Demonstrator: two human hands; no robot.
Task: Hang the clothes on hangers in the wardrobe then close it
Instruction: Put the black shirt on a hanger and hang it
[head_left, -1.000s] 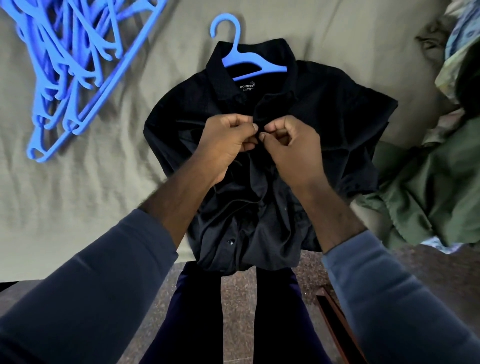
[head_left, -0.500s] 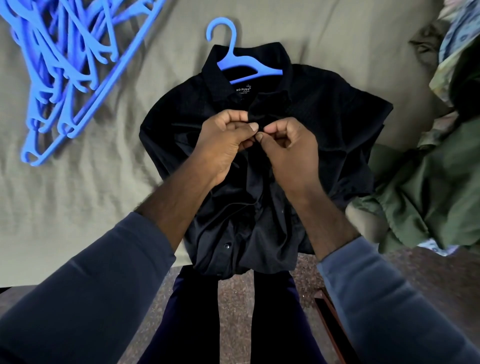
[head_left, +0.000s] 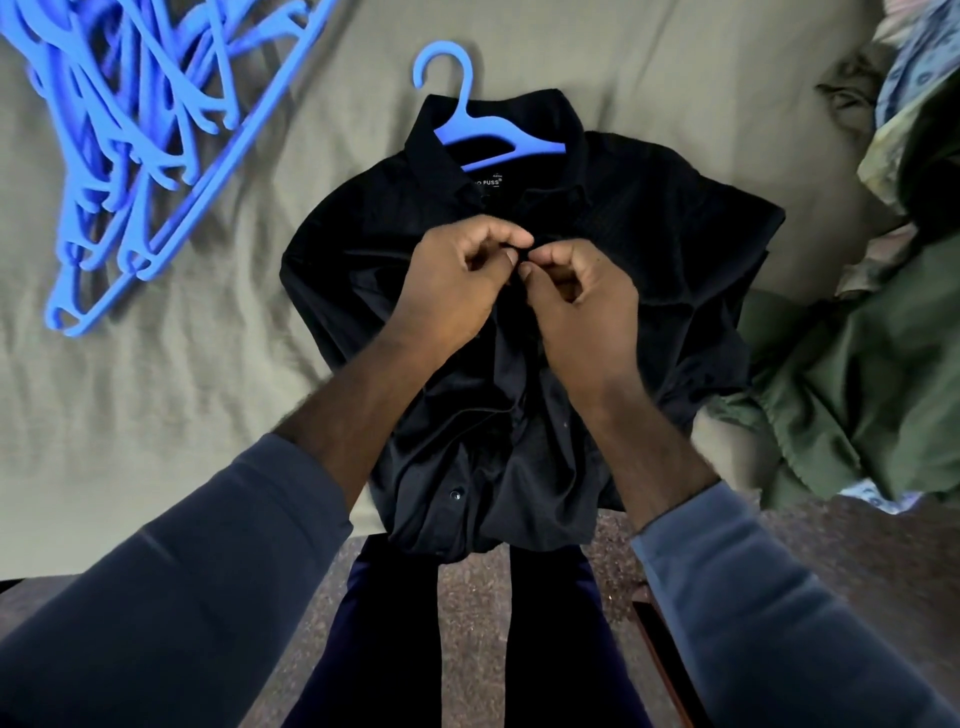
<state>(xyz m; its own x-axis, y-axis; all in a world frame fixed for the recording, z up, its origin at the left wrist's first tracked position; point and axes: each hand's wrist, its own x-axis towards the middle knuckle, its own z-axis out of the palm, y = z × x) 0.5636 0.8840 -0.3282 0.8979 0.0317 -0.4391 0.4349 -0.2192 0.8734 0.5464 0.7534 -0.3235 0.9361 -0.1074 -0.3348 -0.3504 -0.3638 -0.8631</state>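
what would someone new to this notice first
Dead centre, the left hand and right hand meet, fingers pinching the front of a black shirt spread on the olive bed sheet, with a blue hanger poking out of its collar. At upper left lies a tangle of spare blue hangers, and at the right edge a heap of green clothes.

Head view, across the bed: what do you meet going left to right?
Pile of blue hangers → left hand → right hand, both hands pinching the black shirt → green garment.
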